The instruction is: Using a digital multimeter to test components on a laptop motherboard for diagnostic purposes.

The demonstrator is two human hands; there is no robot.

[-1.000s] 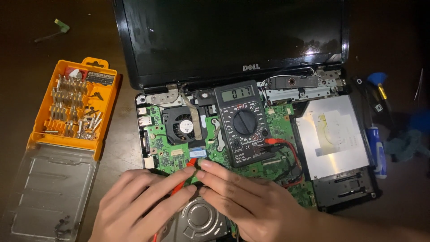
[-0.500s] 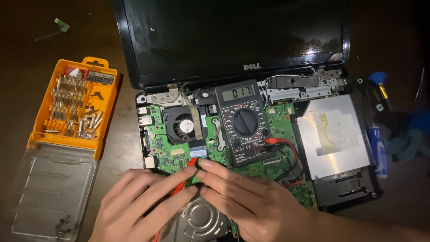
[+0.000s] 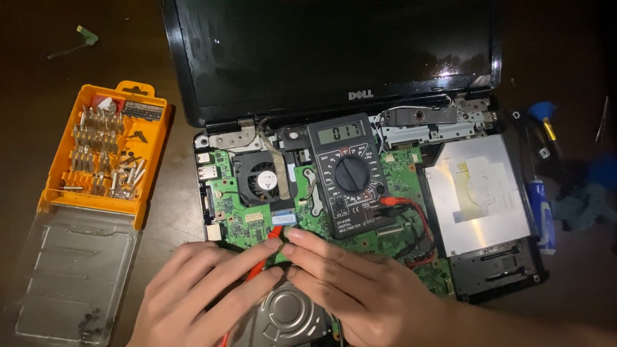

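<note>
Both hands sit at the 6 o'clock edge of the opened laptop. The left hand (image 3: pixel 193 295) has its grip pinched around one thin red probe (image 3: pixel 257 266), tip pressed down on the green motherboard (image 3: pixel 244 215). The right hand (image 3: pixel 347 283) has its fingers pressed together just beside it, fingertips touching the board at the same spot; I can't tell whether it's got a second probe under there.

Just at 12 o'clock from the fingers lies one black multimeter (image 3: pixel 350 173), a boxy slab with a round dial and a grey display, resting right on the board. One red lead (image 3: pixel 411 209) curls out of its 4 o'clock corner. At 10 o'clock there's one round black fan (image 3: pixel 262 180), at 3 o'clock one flat silver optical drive (image 3: pixel 475 196), and right under the hands one shiny metal hard drive (image 3: pixel 286 318). The glossy black screen (image 3: pixel 334 51) is up at 12.

Way out at 9 o'clock on the dark desk (image 3: pixel 38 115): one orange plastic bit case (image 3: pixel 106 151) full of little metal bits, with its clear lid (image 3: pixel 71 276) flipped open.
</note>
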